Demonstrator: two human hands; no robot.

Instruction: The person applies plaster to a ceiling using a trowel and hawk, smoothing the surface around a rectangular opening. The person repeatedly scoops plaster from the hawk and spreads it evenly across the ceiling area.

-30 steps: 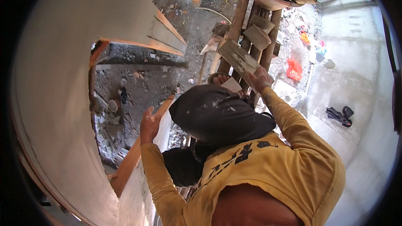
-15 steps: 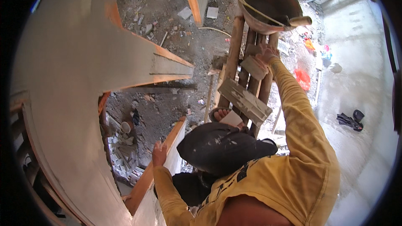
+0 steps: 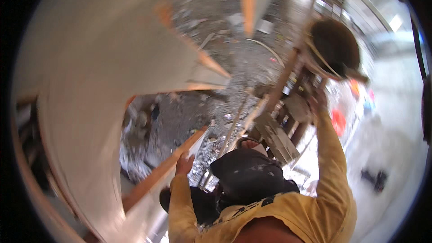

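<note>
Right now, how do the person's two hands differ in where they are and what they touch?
The left hand sits low, resting against the orange edge of a pale wall slab. The right hand reaches high, arm stretched up, at the wooden ladder just below a dark round pan. Whether either hand grips is blurred. Both wear yellow sleeves.

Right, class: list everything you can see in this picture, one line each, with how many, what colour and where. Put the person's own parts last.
Wall: one, pale plaster with orange edges, left, curving.
Wooden ladder: one, brown, spattered, centre right, leaning down to the ground.
Round pan: one, dark inside, at the ladder's top, upper right.
Rubble ground: grey, strewn with debris, far below.
Orange object: one, on the floor, right of the ladder.
Dark items: a pair, on the pale floor, lower right.
Left hand: on the wall's orange edge.
Right hand: raised at the ladder, below the pan; grip blurred.
Yellow sleeves: two.
</note>
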